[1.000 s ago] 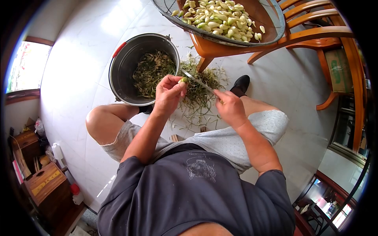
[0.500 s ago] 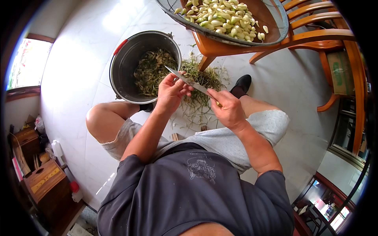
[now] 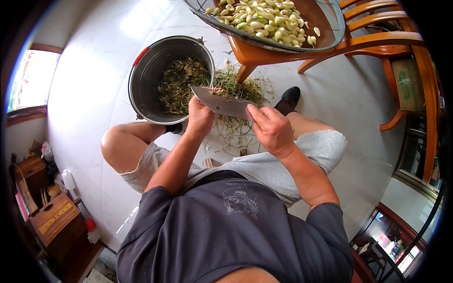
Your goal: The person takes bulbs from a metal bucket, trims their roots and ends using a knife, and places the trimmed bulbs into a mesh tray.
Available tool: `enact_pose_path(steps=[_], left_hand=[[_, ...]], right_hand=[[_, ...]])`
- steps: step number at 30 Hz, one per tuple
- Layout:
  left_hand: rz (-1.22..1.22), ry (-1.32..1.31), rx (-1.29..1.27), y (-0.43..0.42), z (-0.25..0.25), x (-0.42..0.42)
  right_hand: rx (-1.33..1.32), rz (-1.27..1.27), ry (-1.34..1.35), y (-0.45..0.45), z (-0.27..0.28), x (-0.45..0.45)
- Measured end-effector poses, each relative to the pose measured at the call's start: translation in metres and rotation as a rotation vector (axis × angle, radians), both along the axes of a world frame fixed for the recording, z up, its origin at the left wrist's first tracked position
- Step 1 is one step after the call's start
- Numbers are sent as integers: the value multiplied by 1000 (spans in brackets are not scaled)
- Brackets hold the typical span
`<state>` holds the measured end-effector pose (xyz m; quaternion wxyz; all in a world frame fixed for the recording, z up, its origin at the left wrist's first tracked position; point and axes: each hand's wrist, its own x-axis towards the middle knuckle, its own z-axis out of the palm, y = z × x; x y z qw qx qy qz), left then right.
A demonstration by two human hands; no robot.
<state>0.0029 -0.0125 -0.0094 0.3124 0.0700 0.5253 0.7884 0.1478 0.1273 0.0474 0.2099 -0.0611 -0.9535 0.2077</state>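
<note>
My right hand (image 3: 272, 128) is wrapped round the handle end of a kitchen knife (image 3: 229, 105). Its broad blade, with a small hole in it, points left, its flat side turned up to me. Bits of plant cling along the far edge. My left hand (image 3: 200, 114) is closed at the blade's left end; the blade covers most of its fingers, so what they hold is hidden. Under and beyond the knife, a heap of green stalks and trimmings (image 3: 250, 92) lies on the floor. Left of it stands a metal bucket (image 3: 137, 89) with more trimmings (image 3: 184, 80) inside.
At the top, a wide mesh basket (image 3: 330, 40) of pale, elongated bulbs (image 3: 269, 21) rests on a wooden chair (image 3: 245, 54). Another chair (image 3: 422, 94) and a cardboard box (image 3: 406, 85) stand right. Wooden boxes (image 3: 54, 212) are at the lower left. My knees flank the work.
The knife has turned from nearly edge-on to showing its broad flat side. My left fingers, seen before, are now mostly behind the blade. My right hand keeps its grip.
</note>
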Motion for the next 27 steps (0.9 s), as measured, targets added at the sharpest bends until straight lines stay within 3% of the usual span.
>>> enact_pose_path(steps=[7, 27], left_hand=[[-23, -162, 73, -2, 2, -2], [-37, -270, 223, -6, -3, -5]], right_hand=[[0, -2, 1, -1, 0, 1], [-42, 35, 2, -2, -7, 2]])
